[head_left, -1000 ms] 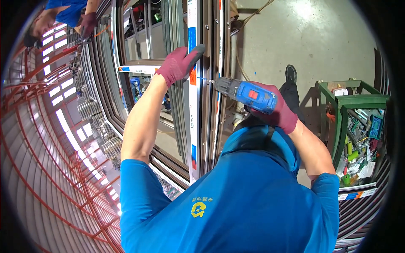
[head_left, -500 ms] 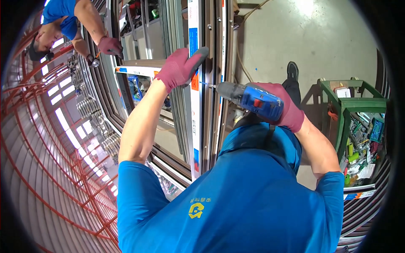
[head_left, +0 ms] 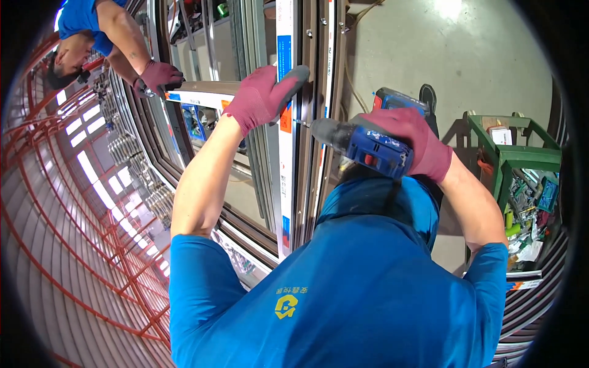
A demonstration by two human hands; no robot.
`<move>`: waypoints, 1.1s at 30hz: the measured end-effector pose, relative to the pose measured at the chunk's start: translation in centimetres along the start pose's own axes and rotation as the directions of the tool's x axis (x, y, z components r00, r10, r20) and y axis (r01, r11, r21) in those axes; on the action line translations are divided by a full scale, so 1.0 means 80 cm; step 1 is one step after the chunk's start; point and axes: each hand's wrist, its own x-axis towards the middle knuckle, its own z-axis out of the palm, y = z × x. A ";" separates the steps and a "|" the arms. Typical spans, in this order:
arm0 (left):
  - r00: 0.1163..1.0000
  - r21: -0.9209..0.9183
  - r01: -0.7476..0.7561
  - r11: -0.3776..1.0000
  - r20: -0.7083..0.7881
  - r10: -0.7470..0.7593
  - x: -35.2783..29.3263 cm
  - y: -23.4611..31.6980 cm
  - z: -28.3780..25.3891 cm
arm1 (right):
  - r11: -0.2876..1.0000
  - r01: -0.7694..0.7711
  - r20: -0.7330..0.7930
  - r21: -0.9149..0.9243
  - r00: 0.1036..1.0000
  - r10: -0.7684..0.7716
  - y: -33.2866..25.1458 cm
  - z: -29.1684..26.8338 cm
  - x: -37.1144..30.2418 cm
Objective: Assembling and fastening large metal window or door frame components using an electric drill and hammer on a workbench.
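Observation:
My left hand, in a maroon glove with dark fingertips, is closed around a bar of the metal window frame, which carries white, blue and orange film. The thumb lies across the bar, while the other fingers are mostly hidden. My right hand, gloved alike, grips a blue cordless drill held sideways on the frame's right. Its thin bit points left at the brown inner profile, just below my left thumb. Whether the tip touches the metal I cannot tell. The drill's battery shows beyond my wrist.
Across the frame, a co-worker's gloved hand rests by a crossbar. On the right stands a green cart filled with hardware and scraps. A hose runs down to the floor. Stacked profiles lie at the lower right.
The drill has rolled in my right hand, bringing its battery into view, and its chuck sits slightly lower and nearer the frame. The co-worker's hands have shifted toward the crossbar. My left hand keeps its hold.

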 end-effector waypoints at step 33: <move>0.879 -0.449 0.385 0.807 -0.087 -0.468 -0.062 0.031 -0.038 | 0.866 -0.462 -0.326 0.190 0.803 0.499 -0.056 0.047 -0.141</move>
